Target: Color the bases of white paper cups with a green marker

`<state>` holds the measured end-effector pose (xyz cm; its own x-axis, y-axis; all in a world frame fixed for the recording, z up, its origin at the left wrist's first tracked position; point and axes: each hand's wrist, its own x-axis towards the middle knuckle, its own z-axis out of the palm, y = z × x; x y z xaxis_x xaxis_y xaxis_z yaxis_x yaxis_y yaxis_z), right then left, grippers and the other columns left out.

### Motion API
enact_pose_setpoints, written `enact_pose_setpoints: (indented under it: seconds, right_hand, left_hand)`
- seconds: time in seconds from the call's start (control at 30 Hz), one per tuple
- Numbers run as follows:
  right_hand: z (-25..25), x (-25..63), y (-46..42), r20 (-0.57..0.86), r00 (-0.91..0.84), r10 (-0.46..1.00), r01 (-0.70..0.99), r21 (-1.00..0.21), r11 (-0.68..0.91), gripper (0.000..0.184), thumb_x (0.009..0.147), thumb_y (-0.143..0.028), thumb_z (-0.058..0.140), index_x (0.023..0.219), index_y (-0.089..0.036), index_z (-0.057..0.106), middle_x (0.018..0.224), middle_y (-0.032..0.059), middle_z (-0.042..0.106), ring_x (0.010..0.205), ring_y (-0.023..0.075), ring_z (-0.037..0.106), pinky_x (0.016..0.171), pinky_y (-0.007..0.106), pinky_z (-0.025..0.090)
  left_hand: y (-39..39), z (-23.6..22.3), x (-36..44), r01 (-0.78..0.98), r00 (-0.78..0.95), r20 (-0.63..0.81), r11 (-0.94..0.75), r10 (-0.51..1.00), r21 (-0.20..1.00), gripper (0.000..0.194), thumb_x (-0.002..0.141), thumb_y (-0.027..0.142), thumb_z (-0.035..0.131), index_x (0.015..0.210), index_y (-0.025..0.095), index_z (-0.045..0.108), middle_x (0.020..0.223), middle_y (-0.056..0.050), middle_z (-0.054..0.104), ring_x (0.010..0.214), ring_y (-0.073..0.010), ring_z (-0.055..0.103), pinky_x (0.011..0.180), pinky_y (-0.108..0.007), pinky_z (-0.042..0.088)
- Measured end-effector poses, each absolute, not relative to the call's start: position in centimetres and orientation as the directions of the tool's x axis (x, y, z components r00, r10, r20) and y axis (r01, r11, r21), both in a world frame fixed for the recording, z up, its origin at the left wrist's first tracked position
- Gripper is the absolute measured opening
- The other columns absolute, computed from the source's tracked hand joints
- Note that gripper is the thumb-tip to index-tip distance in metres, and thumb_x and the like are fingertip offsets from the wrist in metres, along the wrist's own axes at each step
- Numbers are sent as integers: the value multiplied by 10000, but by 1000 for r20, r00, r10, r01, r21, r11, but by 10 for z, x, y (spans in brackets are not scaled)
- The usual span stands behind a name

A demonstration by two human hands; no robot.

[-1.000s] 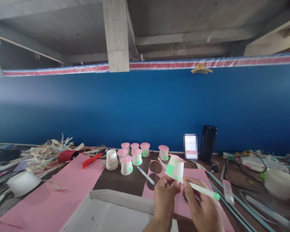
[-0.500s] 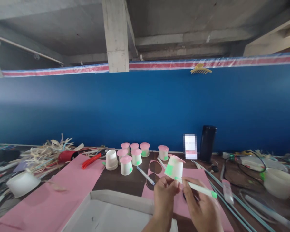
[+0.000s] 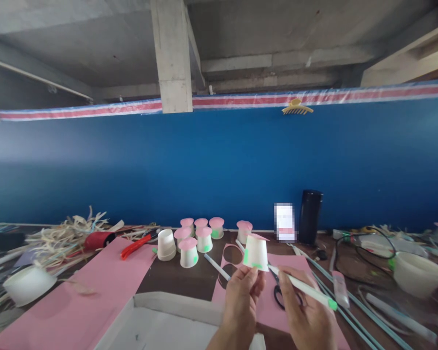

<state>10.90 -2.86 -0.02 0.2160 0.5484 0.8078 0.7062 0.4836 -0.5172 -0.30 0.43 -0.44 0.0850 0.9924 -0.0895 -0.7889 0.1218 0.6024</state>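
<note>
My left hand [image 3: 241,304] pinches the rim of an upturned white paper cup [image 3: 256,253] with a pink disc on top and green marks on its side. My right hand [image 3: 306,318] grips a white marker with a green end [image 3: 306,289], its tip close to the cup's lower edge. Both hands hover over a pink paper sheet [image 3: 295,265] with round holes cut out. Black scissors [image 3: 279,291] lie on that sheet just below the marker. Behind stand several finished pink-topped cups [image 3: 200,236] and one plain white cup [image 3: 167,244].
A large pink sheet [image 3: 80,296] and a white cardboard box [image 3: 160,325] lie at the near left. Paper strips and a red object [image 3: 98,239] pile up at left. A black cylinder [image 3: 310,216], cables and a white bowl [image 3: 418,274] sit at right before the blue wall.
The cup has been turned in my left hand, so the big green patch faces away and only small green marks show. The marker has dropped slightly to the right, uncovering the scissors.
</note>
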Motion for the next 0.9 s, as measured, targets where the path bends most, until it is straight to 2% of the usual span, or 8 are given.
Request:
enact_pose_setpoints:
  seconds: [0.67,0.9]
  right_hand:
    - [-4,109,-24,785,168,597,776,-478,411,229,877,-365,473,940,-198,617,913,71,684,826,189,654,697,265,513]
    - [-2,107,-25,807,171,565,782,-460,421,226,876,-360,480,942,-194,618,908,66,684,836,179,656,712,248,510]
  left_hand:
    - [2,-4,-4,-779,100,-71,123,992,615,149,655,185,754,696,108,633,731,-41,616,715,-108,614,678,-191,507]
    - [3,-5,-4,-789,103,-71,125,992,602,178,634,190,770,663,113,612,698,-29,605,703,-112,618,680,-198,512]
